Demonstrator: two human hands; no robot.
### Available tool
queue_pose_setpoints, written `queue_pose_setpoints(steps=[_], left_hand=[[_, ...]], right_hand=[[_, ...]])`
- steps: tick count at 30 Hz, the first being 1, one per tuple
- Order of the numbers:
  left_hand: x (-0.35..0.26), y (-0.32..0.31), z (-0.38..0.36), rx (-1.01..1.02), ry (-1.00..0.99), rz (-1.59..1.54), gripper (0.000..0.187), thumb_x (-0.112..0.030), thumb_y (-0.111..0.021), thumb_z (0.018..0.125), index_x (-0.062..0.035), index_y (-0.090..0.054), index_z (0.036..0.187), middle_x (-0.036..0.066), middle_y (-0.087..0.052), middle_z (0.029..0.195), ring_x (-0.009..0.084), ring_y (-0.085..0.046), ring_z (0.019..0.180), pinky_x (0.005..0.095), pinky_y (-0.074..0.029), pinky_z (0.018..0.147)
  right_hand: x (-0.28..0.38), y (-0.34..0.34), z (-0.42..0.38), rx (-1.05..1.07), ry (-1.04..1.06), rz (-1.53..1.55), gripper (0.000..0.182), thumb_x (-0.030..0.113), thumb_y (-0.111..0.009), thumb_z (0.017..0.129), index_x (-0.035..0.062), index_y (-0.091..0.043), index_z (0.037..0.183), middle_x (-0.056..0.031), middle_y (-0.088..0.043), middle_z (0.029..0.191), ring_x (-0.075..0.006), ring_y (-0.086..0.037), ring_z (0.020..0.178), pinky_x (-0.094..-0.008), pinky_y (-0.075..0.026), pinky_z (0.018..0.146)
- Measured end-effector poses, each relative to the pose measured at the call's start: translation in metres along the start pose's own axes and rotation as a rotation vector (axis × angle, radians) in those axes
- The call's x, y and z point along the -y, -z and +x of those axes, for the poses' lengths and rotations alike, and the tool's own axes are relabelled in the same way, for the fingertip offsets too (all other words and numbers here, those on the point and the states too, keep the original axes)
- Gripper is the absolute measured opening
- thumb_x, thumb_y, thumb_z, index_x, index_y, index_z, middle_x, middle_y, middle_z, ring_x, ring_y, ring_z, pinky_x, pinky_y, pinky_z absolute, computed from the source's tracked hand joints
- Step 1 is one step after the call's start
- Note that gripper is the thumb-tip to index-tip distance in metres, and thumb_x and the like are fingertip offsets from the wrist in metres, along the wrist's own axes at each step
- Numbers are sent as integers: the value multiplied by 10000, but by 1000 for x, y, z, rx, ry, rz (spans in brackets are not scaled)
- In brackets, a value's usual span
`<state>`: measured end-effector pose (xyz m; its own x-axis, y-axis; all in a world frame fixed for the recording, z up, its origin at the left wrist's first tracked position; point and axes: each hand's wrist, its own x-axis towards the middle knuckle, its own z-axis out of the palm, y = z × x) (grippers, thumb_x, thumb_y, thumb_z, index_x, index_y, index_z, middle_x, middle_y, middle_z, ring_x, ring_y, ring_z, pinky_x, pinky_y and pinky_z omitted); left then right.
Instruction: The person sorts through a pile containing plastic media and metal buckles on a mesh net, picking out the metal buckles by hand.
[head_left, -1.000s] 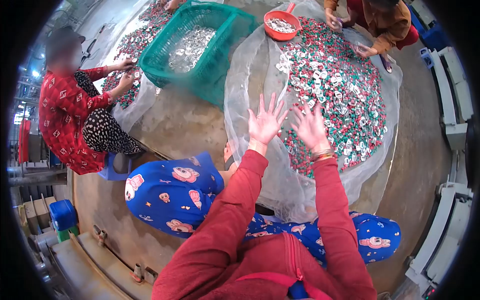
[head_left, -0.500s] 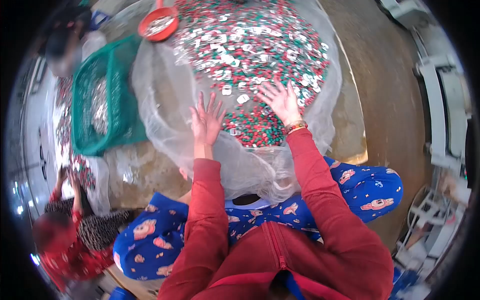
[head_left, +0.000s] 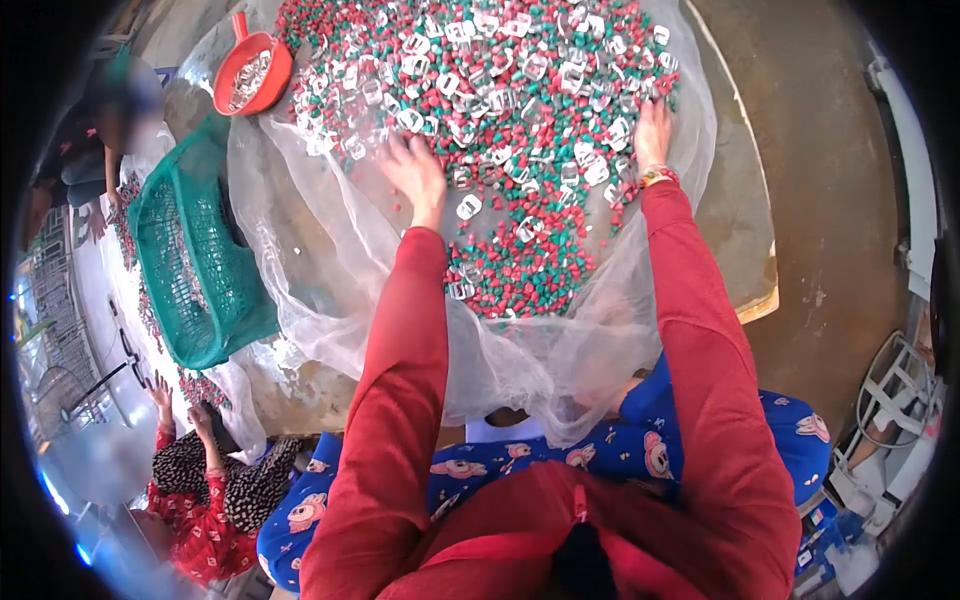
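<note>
Head — right hand (head_left: 653,137) at pile (head_left: 540,150) edge

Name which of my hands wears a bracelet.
Your right hand: a bracelet sits just below it in view, whereas the left hand has none.

A grey-brown, wet-looking slab (head_left: 745,240) with a pale right edge lies on the darker brown floor (head_left: 830,250) and bears a sheer white net (head_left: 330,220), rumpled along its near side. Directly on the net spreads a loose layer of small red and green pieces (head_left: 545,285) mixed with white and clear buckle-shaped pieces (head_left: 469,207), thickest toward the far side.
</note>
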<state>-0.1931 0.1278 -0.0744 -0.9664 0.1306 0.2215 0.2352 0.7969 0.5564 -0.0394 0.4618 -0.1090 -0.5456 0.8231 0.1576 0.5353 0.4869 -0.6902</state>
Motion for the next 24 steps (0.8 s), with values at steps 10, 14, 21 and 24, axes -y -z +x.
queue_pose_setpoints(steps=[10, 14, 21, 24], left_hand=[[-50, 32, -121, 277, -149, -386, 371, -179, -460, 863, -81, -472, 1220, 190, -351, 1325, 377, -277, 1242, 447, -230, 1035], [-33, 81, -131, 421, 91, -294, 343, -129, -496, 855, -57, -508, 1190, 165, -514, 1129, 267, -495, 1049, 379, -383, 897], [-28, 151, -109, 585, 427, -1120, 484, -47, -593, 798, -93, -455, 1260, 58, -604, 962, 87, -570, 748, 242, -484, 652], [-20, 142, -119, 478, 220, -741, 668, -47, -621, 703, -94, -379, 1323, 49, -585, 1038, 127, -579, 812, 254, -495, 676]], right_hand=[[170, -3, -210, 384, -61, 243, 530, 227, -540, 830, 152, -357, 1321, -245, -399, 1179, -406, -421, 1077, -454, -348, 900], [183, -1, -241, 392, -64, 549, 585, -21, -572, 754, 50, -373, 1300, -155, -551, 995, -234, -555, 877, -325, -447, 764], [198, 65, -222, 938, -658, 1277, 368, 31, -485, 853, -4, -455, 1219, -110, -578, 1051, -199, -582, 898, -318, -495, 752], [182, 77, -216, 1122, -462, 902, 425, 6, -415, 827, 19, -437, 1251, -117, -530, 1158, -224, -559, 987, -394, -485, 807]])
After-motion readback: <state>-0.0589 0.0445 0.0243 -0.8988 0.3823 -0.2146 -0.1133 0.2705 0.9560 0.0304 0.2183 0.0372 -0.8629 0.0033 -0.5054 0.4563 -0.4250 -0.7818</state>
